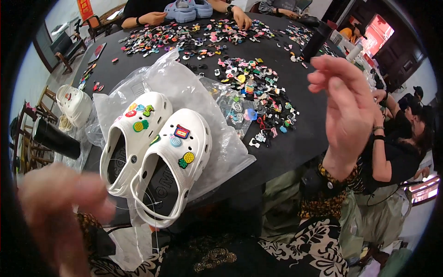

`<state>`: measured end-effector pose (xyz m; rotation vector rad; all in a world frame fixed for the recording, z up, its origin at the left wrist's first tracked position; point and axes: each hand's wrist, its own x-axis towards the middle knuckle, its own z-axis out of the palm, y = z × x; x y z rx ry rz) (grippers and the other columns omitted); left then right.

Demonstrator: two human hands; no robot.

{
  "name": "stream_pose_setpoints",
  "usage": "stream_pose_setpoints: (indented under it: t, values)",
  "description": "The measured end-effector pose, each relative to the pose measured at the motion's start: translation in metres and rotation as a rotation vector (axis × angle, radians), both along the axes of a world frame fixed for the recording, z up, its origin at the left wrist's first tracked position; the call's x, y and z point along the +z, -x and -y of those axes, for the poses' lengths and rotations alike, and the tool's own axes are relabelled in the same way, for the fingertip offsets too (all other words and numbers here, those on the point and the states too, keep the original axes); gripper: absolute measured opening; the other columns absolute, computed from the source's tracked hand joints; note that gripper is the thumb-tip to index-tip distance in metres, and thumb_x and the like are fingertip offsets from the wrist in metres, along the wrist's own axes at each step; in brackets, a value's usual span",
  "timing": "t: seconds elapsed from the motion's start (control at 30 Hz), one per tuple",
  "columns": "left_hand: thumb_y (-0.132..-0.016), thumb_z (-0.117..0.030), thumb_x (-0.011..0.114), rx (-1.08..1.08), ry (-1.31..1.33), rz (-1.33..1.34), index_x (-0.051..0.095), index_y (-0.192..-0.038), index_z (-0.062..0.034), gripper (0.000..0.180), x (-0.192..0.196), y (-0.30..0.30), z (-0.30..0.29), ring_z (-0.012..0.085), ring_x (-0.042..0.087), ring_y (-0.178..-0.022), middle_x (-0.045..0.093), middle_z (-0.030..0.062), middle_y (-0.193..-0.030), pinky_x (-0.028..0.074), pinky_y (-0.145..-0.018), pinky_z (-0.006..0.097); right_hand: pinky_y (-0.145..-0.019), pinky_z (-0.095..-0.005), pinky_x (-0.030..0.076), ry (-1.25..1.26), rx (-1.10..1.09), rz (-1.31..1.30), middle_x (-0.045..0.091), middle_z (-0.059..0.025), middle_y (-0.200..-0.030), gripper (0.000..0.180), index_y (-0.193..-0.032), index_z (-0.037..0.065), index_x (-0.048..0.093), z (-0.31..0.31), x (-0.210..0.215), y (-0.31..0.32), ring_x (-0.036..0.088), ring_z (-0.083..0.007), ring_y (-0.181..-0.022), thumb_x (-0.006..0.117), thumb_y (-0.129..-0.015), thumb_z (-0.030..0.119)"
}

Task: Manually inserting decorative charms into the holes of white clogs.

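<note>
A pair of white clogs, the left clog [154,106] and the right clog [198,134], lies side by side on a clear plastic bag [226,159]. Colourful shoe charms, such as a pineapple charm [186,160] and a cassette-like charm [182,132], sit on their uppers. My left hand [64,203] is raised at the lower left, nearest the left clog's heel; motion blur smears its fingers. Up in the air to the right of the charm pile, my right hand [346,111] has its fingers loosely stretched out, with nothing visible in them.
Loose charms [258,87] lie in heaps on the black table [286,159]. A black cylinder [57,138] and a bagged white clog [74,106] are at the left. Across, a person's hand [241,17] reaches into charms beside blue clogs [182,11]. A dark bottle [316,41] stands far right.
</note>
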<state>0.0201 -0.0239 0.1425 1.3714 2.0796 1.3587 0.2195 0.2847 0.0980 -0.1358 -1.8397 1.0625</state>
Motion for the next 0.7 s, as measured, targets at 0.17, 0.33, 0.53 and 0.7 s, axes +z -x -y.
stream_pose_setpoints:
  t: [0.17, 0.33, 0.53, 0.7]
  values:
    - [-0.075, 0.01, 0.058, -0.161, -0.062, -0.442, 0.055, -0.117, 0.0066, 0.043, -0.063, 0.013, -0.044, 0.031, 0.063, -0.1, 0.06, 0.0237, -0.117, 0.048, -0.09, 0.037, -0.075, -0.0238, 0.049, 0.122, -0.069, 0.184, 0.069, -0.0096, -0.098, 0.022, -0.111, -0.003, 0.064, -0.043, -0.028, -0.003, 0.065, -0.0121, -0.085, 0.053, -0.093, 0.005]
    - [-0.076, 0.004, 0.066, -0.09, 0.113, -0.599, 0.049, -0.13, 0.0018, 0.057, -0.099, 0.027, -0.057, 0.0395, 0.049, -0.121, 0.052, 0.0211, -0.131, 0.04, -0.101, 0.044, -0.074, -0.0226, 0.05, 0.208, -0.087, 0.4, 0.068, -0.0066, -0.096, 0.021, -0.11, -0.003, 0.065, -0.07, -0.056, 0.009, 0.063, -0.0097, -0.082, 0.055, -0.093, 0.006]
    - [-0.068, 0.001, 0.078, 0.076, 0.088, -0.672, 0.039, -0.139, -0.0015, 0.082, -0.131, 0.044, -0.053, 0.0381, 0.04, -0.131, 0.034, 0.0198, -0.146, 0.035, -0.11, 0.044, -0.07, -0.0244, 0.05, 0.091, -0.199, 0.729, 0.068, -0.005, -0.084, 0.019, -0.1, -0.003, 0.068, -0.108, -0.098, 0.012, 0.062, -0.0096, -0.076, 0.057, -0.088, 0.006]
    - [-0.074, -0.022, 0.081, 0.196, -0.021, -0.634, 0.041, -0.133, -0.0004, 0.074, -0.143, 0.054, -0.045, 0.0313, 0.047, -0.121, 0.043, 0.0177, -0.132, 0.043, -0.1, 0.04, -0.064, -0.0258, 0.048, -0.072, -0.251, 0.763, 0.068, -0.006, -0.075, 0.02, -0.098, -0.002, 0.07, -0.106, -0.11, 0.012, 0.061, -0.0092, -0.067, 0.059, -0.084, 0.007]
